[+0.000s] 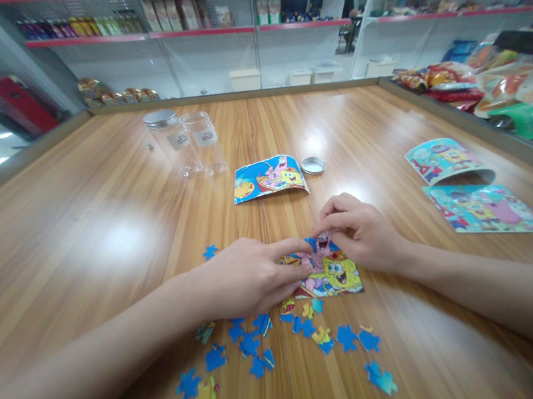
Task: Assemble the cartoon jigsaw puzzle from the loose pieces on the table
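A partly joined jigsaw puzzle [337, 272] with a yellow cartoon sponge and a pink starfish lies on the wooden table. My left hand [253, 276] reaches over its left side, fingers stretched out and their tips on the joined pieces. At the top edge, my right hand [360, 232] is closed, with thumb and fingers pinching a puzzle piece that they mostly cover. Loose blue puzzle pieces [249, 344] are scattered nearer to me, some with yellow or green. Beyond my hands rests a curved picture card [270, 178] showing the same characters.
Two clear plastic jars [204, 145] stand at the back left, one with a silver lid on. A loose metal lid [312, 165] lies beside the card. Two more picture cards [488, 208] are at the right. Snack packets [527, 118] are piled past the table's right edge.
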The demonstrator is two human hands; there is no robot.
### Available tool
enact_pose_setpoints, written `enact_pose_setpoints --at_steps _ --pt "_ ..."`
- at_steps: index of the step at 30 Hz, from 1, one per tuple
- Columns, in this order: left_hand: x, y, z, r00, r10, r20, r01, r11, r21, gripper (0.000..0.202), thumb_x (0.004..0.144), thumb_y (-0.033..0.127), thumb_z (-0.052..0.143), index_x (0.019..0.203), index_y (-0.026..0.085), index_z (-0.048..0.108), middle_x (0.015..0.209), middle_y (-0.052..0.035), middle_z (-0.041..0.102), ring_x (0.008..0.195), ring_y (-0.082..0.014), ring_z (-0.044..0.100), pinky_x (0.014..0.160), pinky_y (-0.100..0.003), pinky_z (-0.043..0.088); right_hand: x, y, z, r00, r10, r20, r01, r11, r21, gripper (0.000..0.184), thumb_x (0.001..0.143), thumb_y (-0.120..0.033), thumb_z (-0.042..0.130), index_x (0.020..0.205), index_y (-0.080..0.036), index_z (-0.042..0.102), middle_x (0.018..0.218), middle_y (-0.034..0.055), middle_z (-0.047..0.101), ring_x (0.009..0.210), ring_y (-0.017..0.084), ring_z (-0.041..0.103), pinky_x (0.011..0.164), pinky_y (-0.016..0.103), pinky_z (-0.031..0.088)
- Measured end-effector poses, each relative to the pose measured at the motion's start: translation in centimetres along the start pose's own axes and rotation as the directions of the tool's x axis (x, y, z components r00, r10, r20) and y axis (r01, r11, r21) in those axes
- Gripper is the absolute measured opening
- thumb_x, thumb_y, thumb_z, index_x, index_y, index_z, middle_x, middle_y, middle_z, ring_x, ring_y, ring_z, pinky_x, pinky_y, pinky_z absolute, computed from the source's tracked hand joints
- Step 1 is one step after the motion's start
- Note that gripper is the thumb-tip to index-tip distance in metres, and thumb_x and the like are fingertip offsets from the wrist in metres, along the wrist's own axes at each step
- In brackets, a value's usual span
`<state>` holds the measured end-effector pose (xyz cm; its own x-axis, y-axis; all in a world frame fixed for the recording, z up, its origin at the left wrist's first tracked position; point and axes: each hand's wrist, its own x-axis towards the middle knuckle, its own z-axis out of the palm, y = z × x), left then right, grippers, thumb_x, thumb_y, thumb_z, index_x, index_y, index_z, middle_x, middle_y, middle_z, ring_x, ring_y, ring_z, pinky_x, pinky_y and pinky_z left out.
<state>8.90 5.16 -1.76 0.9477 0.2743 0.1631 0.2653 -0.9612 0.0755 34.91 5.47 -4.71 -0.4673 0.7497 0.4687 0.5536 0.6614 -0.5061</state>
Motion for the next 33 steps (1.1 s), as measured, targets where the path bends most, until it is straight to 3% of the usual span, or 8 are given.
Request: enact_pose_setpoints --at_steps 7,13,16,25,33 --pt "0.1 0.0 0.0 1.0 -0.002 0.018 0.002 1.0 0.003 0.032 0.099 0.031 0.051 0.127 0.025 0.065 0.138 -0.0084 0.06 0.073 -0.0136 0.069 0.056 -0.029 0.055 -0.1 0.2 0.1 1.0 -0.025 0.004 0.025 0.998 -0.05 0.038 0.078 0.003 0.053 0.081 -0.024 0.08 0.086 0.0058 0.062 0.086 0.021 0.058 0.074 0.036 0.048" --pt "-0.1 0.0 -0.2 0.999 -0.013 0.031 0.013 1.0 0.007 0.033 0.1 0.033 0.05 0.13 0.026 0.064 0.139 -0.0108 0.058 0.073 -0.0136 0.069 0.055 -0.027 0.054 -0.1 -0.2 -0.2 0.999 -0.009 -0.032 0.008 0.999 -0.036 0.039 0.079 0.003 0.052 0.097 -0.022 0.076 0.09 0.006 0.061 0.086 0.02 0.058 0.074 0.036 0.049" --pt "-0.1 0.0 -0.1 1.0 -0.013 0.015 0.013 1.0 0.005 0.032 0.1 0.033 0.05 0.128 0.026 0.065 0.14 -0.0119 0.058 0.071 -0.0132 0.068 0.054 -0.028 0.054 -0.1 -0.1 -0.2 0.999 -0.046 -0.021 0.044 0.998 -0.049 0.036 0.08 0.001 0.052 0.089 -0.024 0.077 0.089 0.0058 0.06 0.086 0.02 0.057 0.074 0.036 0.048" --pt "-0.1 -0.3 -0.2 0.998 -0.018 0.068 0.015 0.999 0.044 0.032 0.099 0.032 0.051 0.128 0.028 0.064 0.143 -0.0067 0.058 0.077 -0.0168 0.072 0.055 -0.03 0.054 -0.3 0.1 -0.3 0.999 0.007 -0.041 -0.008 1.0 -0.019 0.034 0.08 0.001 0.052 0.087 -0.021 0.077 0.087 0.0051 0.058 0.08 0.018 0.057 0.068 0.032 0.047" --pt "-0.4 -0.3 -0.6 0.998 -0.033 0.059 0.032 0.999 0.018 0.03 0.098 0.03 0.054 0.125 0.026 0.067 0.137 -0.0078 0.062 0.077 -0.0158 0.072 0.056 -0.03 0.055 -1.2 0.0 -0.6 0.999 0.006 0.045 -0.006 1.0 -0.004 0.033 0.086 -0.003 0.054 0.106 -0.023 0.073 0.093 0.0069 0.059 0.088 0.021 0.057 0.075 0.036 0.048"
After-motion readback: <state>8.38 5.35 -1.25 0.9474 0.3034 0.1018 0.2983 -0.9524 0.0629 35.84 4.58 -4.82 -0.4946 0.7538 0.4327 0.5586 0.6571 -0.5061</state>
